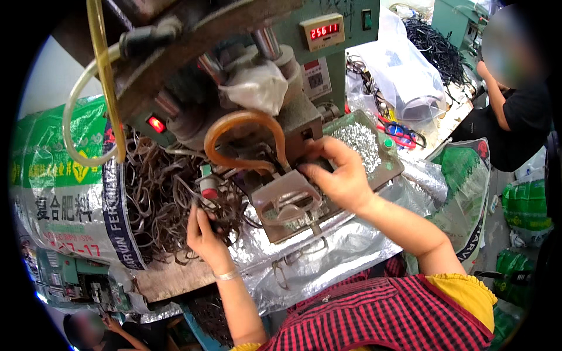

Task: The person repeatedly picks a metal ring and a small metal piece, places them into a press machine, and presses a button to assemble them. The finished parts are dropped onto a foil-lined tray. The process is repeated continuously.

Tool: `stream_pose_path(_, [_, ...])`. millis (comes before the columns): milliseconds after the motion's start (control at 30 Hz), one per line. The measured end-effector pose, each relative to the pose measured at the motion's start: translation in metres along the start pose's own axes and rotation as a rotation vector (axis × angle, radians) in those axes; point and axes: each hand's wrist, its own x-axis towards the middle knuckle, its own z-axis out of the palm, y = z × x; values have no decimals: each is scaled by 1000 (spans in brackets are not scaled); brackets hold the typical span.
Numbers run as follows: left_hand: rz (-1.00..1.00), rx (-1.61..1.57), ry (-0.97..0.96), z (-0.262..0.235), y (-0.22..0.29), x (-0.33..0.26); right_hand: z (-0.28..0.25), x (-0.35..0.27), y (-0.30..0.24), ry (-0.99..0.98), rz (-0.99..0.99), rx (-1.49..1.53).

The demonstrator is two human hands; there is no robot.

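Observation:
At the press point(301, 123), my right hand point(342, 178) has its thumb and index finger curled in beside the die. What they hold, if anything, is hidden. My left hand point(206, 241) reaches to the right edge of a heap of thin, dark brown, curved plastic pieces point(155, 199). Its fingertips pinch together on one thin brown piece. Between my hands, a translucent brownish glasses frame point(288, 205) lies at the front of the metal fixture. An orange-brown hose loop point(212, 131) arches above it, and a red-and-green push button point(208, 186) is near my left fingertips.
A tray of pale chips point(357, 143) adjoins the fixture on the right. Silvery sheeting point(328, 257) covers the bench front. A large printed sack point(64, 193) stands left. A lit red counter point(324, 29) tops the press. Other people point(515, 111) sit far right and lower left.

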Motion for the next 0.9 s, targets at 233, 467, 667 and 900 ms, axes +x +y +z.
stream_pose_path(233, [441, -215, 21, 1, 28, -24, 12, -8, -5, -4, 220, 375])
stream_pose_path(467, [988, 40, 28, 34, 68, 10, 25, -9, -42, -31, 386, 558])
stream_pose_path(667, [1057, 295, -305, 17, 56, -22, -7, -24, -62, -193, 243, 367])
stream_pose_path(900, [1245, 285, -424, 65, 48, -38, -72, -21, 63, 112, -127, -1083])
